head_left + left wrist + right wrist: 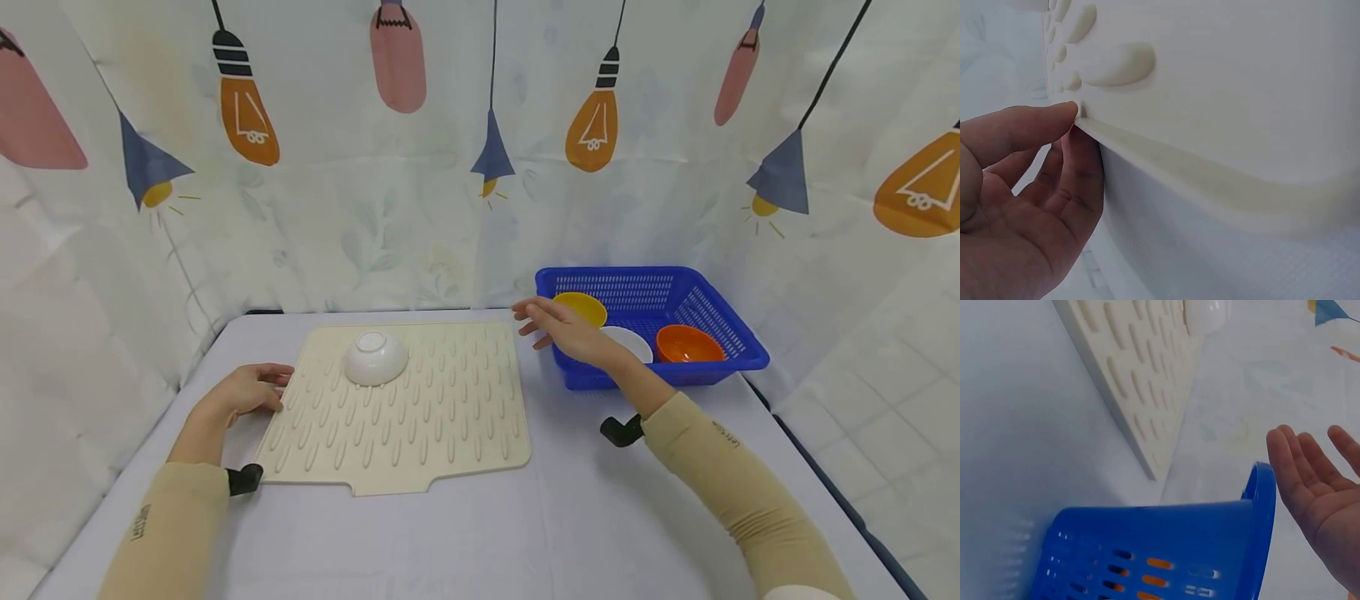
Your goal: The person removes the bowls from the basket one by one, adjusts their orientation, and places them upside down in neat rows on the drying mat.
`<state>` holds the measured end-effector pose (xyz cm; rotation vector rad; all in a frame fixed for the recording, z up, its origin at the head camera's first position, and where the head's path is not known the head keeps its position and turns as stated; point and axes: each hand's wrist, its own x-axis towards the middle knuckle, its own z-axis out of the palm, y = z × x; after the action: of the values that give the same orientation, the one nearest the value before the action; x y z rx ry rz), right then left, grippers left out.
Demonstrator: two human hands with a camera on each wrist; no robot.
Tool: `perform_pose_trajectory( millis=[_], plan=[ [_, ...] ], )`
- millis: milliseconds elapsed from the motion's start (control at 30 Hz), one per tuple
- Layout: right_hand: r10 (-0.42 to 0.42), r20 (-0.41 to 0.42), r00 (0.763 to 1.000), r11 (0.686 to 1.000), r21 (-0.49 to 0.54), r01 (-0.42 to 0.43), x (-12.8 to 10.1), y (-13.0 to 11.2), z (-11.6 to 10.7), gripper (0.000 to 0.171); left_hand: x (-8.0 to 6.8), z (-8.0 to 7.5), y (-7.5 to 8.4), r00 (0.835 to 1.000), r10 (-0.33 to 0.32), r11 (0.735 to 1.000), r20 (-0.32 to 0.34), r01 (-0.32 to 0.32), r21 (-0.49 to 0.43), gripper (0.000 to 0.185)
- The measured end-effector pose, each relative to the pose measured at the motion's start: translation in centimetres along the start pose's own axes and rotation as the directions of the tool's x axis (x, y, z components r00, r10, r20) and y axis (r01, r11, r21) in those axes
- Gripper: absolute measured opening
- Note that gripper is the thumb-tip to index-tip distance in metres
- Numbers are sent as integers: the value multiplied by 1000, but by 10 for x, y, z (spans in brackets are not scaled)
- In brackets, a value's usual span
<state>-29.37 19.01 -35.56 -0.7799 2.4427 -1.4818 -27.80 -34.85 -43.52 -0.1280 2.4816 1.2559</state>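
Observation:
A cream drying mat (420,417) with raised ridges lies on the table. My left hand (251,390) is at its left edge; in the left wrist view the thumb (1054,119) rests over the rim and the fingers go beneath, pinching it. A white bowl (376,360) sits upside down on the mat's far left part. My right hand (566,329), fingers extended and holding nothing, hovers by the left rim of a blue basket (660,379). Inside the basket are a yellow bowl (585,307), an orange bowl (688,343) and a white bowl (628,342), partly hidden by my right forearm.
The table (465,542) has a white cloth. A patterned curtain (435,217) hangs right behind the mat and basket. Black wrist mounts (621,432) stick out from both sleeves.

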Motion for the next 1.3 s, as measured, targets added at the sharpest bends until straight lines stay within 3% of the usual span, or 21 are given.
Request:
perform_pose_trajectory(
  millis=[500, 867, 1300],
  plan=[
    [191, -41, 981, 981, -6, -192, -1, 3, -70, 60, -2, 2, 4, 1000, -16, 1000, -6, 16, -2, 80],
    [352, -24, 936, 936, 22, -351, -1, 30, -112, 65, -1, 3, 4, 1000, -18, 1000, -18, 18, 8, 80],
    [482, -56, 874, 875, 75, -478, 23, 38, -130, 65, 3, 1, 0, 1000, -14, 1000, -21, 14, 5, 82]
  ],
)
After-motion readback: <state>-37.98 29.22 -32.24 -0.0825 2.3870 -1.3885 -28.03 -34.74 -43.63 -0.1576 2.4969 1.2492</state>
